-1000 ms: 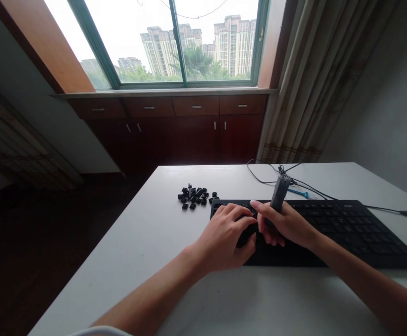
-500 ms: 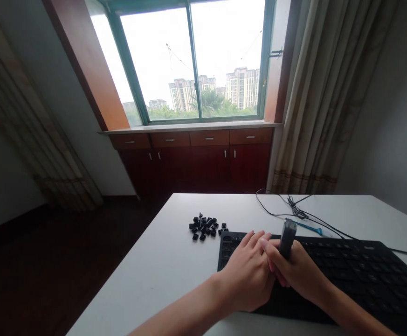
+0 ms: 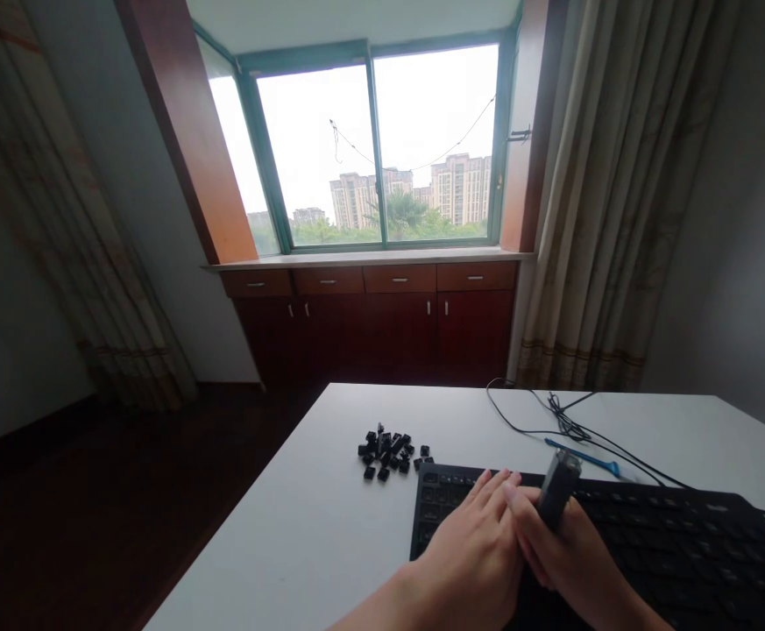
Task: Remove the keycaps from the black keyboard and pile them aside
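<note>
Black keycaps [image 3: 388,451] lie heaped on the white table [image 3: 316,535], near the keyboard [image 3: 677,545]. Left hand [image 3: 478,554] — fingers together over the keyboard; cannot tell whether it holds anything. Right hand [image 3: 570,561] — against the left, closed around a tilted dark tool [image 3: 559,492].

The scene is dimly lit by daylight from the far window [image 3: 435,105], whose panes are washed out to white. The floor [image 3: 93,508] at left is sunk in shadow, while soft light is caught by the table [image 3: 290,543]. Detail on the dark keyboard [image 3: 677,548] is blurred, and lines toward the edges are slanted by wide-angle distortion.
</note>
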A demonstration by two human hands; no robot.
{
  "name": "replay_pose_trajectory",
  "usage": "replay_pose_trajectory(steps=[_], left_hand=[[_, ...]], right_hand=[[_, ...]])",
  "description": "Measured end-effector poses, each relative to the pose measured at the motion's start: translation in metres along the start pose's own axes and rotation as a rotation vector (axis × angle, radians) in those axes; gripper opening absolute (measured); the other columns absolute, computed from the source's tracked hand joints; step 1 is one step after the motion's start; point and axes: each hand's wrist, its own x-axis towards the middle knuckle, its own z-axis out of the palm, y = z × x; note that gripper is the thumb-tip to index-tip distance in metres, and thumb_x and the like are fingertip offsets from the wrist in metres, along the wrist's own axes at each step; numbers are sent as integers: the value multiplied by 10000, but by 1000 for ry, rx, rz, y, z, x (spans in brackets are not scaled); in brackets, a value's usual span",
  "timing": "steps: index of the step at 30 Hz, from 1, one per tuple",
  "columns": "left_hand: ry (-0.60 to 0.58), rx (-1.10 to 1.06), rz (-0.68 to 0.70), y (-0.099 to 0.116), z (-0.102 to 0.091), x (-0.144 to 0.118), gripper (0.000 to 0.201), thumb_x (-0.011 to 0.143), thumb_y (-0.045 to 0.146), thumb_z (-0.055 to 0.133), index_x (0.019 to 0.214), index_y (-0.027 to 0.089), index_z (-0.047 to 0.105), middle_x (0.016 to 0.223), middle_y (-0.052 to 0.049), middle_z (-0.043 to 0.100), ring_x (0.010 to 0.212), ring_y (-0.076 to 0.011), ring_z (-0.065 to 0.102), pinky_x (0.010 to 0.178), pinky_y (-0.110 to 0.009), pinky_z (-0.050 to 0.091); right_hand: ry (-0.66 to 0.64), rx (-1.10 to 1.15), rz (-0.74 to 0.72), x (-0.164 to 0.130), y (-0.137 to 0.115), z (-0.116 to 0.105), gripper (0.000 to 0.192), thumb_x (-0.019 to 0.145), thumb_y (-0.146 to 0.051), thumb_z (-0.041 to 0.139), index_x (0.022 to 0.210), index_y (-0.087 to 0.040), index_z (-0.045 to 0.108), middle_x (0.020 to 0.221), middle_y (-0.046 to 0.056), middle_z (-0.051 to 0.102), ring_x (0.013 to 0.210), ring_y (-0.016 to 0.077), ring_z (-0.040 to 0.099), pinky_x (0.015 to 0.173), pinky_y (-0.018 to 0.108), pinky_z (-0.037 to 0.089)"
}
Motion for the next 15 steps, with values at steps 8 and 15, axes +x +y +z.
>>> replay_pose_trajectory(steps=[8, 15], left_hand=[[16, 23, 37, -3, 3, -1, 590, 1017, 303, 371, 1522, 5, 302, 1577, -240, 351, 1513, -330, 256, 1275, -458, 173], [26, 48, 49, -1, 3, -1, 588, 1015, 287, 363, 1523, -1, 289, 1565, -239, 371, 1507, -334, 272, 1274, -466, 178]], right_hand=[[13, 36, -6, -1, 1, -1, 575, 989, -590, 388, 546, -227, 434, 389, -43, 415, 363, 107, 375, 442, 246, 369], [37, 66, 8, -1, 4, -1, 564, 986, -581, 415, 555, -220, 454, 390, -49, 411, 349, 98, 358, 404, 235, 337]])
